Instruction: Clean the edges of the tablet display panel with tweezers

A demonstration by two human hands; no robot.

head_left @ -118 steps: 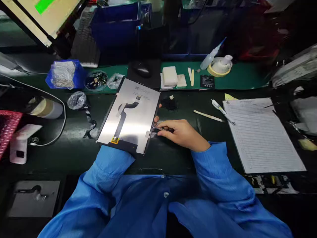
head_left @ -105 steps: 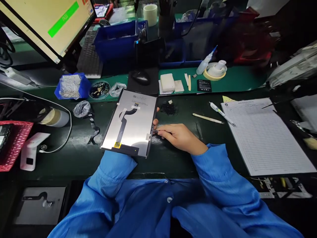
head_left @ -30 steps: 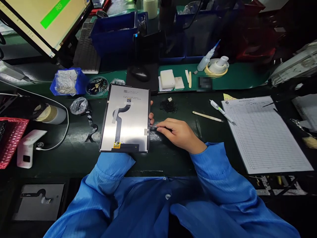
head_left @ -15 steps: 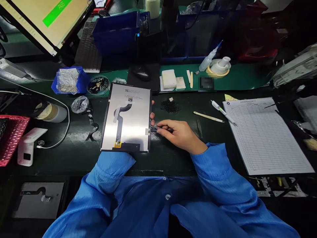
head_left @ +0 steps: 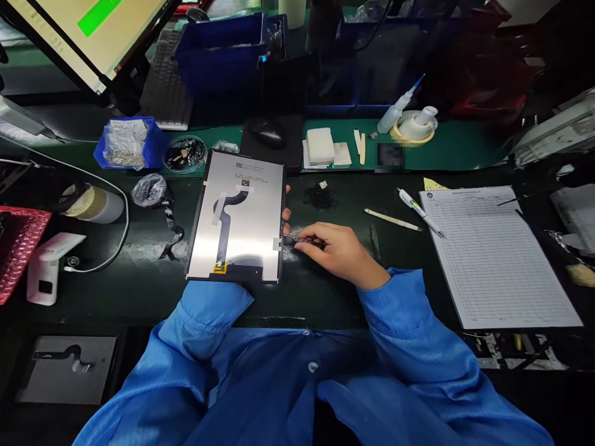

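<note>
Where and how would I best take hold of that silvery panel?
Probably by the long left edge of the silvery panel, coming from the left: it is thin and flat, and the left hand shows fingers at the opposite edge, where the right hand holds a slim tool. I'd keep off the dark ribbon running along its face.
</note>
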